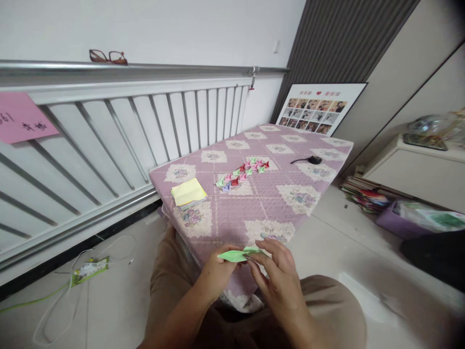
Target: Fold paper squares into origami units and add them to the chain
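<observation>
A partly folded green paper (pixel 232 256) is held between both hands, above the near edge of the table. My left hand (pixel 218 271) grips its left part, with the fingers mostly hidden behind and below it. On the right side, my right hand (pixel 276 266) pinches the paper between thumb and fingers. Farther off on the cloth lie several small folded paper pieces (pixel 242 177) in green, pink, red and purple. To their left rests a stack of square paper sheets (pixel 189 193), yellow on top.
A purple floral tablecloth (pixel 236 218) covers the table. A black object with a strap (pixel 314 160) lies toward its right side. White radiator (pixel 152 126) borders the left, with glasses (pixel 109 56) on the pipe above. A power strip (pixel 90 270) with cables is on the floor.
</observation>
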`<state>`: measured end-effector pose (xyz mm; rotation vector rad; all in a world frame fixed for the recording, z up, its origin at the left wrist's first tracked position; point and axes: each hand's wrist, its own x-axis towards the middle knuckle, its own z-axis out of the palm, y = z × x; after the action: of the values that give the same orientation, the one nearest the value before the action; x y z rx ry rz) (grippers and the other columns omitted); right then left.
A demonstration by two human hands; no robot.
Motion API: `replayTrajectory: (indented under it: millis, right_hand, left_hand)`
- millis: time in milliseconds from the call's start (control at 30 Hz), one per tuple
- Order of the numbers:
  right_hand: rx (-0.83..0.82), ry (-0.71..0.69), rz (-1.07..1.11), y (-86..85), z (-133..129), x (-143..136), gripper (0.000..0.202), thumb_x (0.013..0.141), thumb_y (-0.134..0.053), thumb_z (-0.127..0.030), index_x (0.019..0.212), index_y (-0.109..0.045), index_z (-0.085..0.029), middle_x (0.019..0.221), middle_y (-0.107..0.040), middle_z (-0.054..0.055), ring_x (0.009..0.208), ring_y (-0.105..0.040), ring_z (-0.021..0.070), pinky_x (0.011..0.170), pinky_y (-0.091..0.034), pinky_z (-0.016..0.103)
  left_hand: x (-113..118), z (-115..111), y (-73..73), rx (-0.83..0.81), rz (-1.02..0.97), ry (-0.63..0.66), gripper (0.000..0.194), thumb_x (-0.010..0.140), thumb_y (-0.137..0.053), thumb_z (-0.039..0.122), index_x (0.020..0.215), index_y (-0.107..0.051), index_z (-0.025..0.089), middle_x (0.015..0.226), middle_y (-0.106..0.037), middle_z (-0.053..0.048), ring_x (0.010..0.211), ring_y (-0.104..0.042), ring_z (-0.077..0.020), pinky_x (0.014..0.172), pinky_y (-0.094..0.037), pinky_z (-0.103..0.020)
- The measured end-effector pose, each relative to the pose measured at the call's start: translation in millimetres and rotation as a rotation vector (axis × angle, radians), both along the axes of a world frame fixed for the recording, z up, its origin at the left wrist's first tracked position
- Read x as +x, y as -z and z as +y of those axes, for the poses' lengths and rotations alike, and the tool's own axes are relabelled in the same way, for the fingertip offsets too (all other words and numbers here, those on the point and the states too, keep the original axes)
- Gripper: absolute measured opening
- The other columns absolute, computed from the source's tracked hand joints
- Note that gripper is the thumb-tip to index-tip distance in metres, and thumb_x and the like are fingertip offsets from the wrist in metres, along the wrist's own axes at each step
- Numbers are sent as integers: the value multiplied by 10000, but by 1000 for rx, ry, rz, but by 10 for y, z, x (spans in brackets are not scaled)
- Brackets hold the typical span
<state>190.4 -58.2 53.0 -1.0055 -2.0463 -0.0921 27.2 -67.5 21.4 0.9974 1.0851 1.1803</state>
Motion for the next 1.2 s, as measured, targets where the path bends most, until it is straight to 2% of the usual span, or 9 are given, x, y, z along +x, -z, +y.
replayTrajectory:
  millis: [233, 400, 500, 633, 700, 933, 1000, 1100, 1200]
  right_hand:
    - [-17, -7, -16, 55, -18, -4, 131, 845, -565, -173, 921, -644, -244, 1078, -620, 75, 1114, -528, 247, 944, -450, 481]
    - [-102, -71, -21, -2, -35, 1, 94, 834, -580, -197, 883, -646, -244, 1138, -603, 81, 1138, -517, 253, 962, -431, 477]
    - [-297, -150, 55, -95, -29, 13, 100, 863, -555, -248, 881, -653, -236, 1122, -611, 94, 1106, -546, 236, 913, -469, 406]
    - [-680, -291, 150, -231, -8, 27, 232, 926, -448, -288, 907, -669, -223, 936, -664, 70, 906, -616, 175, 793, -498, 284]
    - [-795, -320, 169, -272, 4, 35, 261, 932, -425, -288, 934, -677, -220, 883, -673, 53, 831, -619, 159, 768, -493, 265]
    - [-860, -405, 82, -287, 42, 54, 319, 882, -404, -176, 1006, -689, -245, 904, -688, 25, 828, -619, 147, 766, -470, 243]
    - [-884, -438, 60, -307, 42, 49, 350, 874, -385, -155, 1021, -688, -250, 910, -691, 19, 828, -620, 140, 778, -465, 236]
    - [-951, -459, 66, -344, 36, 46, 362, 878, -374, -154, 1031, -689, -245, 920, -696, 17, 820, -622, 138, 780, -465, 230]
    - [-990, -438, 77, -345, 37, 52, 336, 889, -390, -185, 1025, -691, -243, 877, -693, 7, 773, -615, 137, 741, -466, 220]
  left_hand:
    - [25, 11, -61, -52, -60, -31, 209, 741, -594, 210, 932, -665, 162, 779, -664, -23, 711, -588, -144, 693, -463, -259]
    - [-10, 29, -37, -42, -38, -43, 212, 704, -592, 164, 908, -651, 157, 737, -633, -3, 656, -550, -123, 638, -435, -236]
    - [-65, 43, -30, -19, 72, 28, 150, 762, -565, 208, 875, -645, 151, 729, -629, -12, 684, -565, -136, 670, -448, -253]
    - [-141, 62, -40, -11, 163, 182, 122, 805, -522, 224, 845, -616, 158, 738, -629, -17, 707, -587, -142, 697, -457, -264]
    - [-171, 70, -43, -12, 169, 239, 112, 808, -512, 216, 863, -593, 161, 738, -622, -14, 710, -596, -140, 689, -458, -259]
    - [-264, 78, -56, 2, 154, 392, 125, 824, -479, 168, 932, -541, 165, 747, -591, 9, 667, -602, -114, 648, -459, -237]
    - [-279, 79, -55, 2, 168, 426, 168, 830, -467, 150, 980, -541, 163, 737, -584, 17, 651, -606, -109, 636, -458, -232]
    - [-275, 72, -43, -21, 177, 431, 335, 839, -457, 139, 1169, -502, 165, 773, -600, 8, 634, -600, -105, 612, -456, -225]
    - [-245, 50, -27, -13, 254, 339, 555, 819, -471, 113, 1356, -381, 223, 1000, -628, -41, 676, -595, -100, 631, -464, -227]
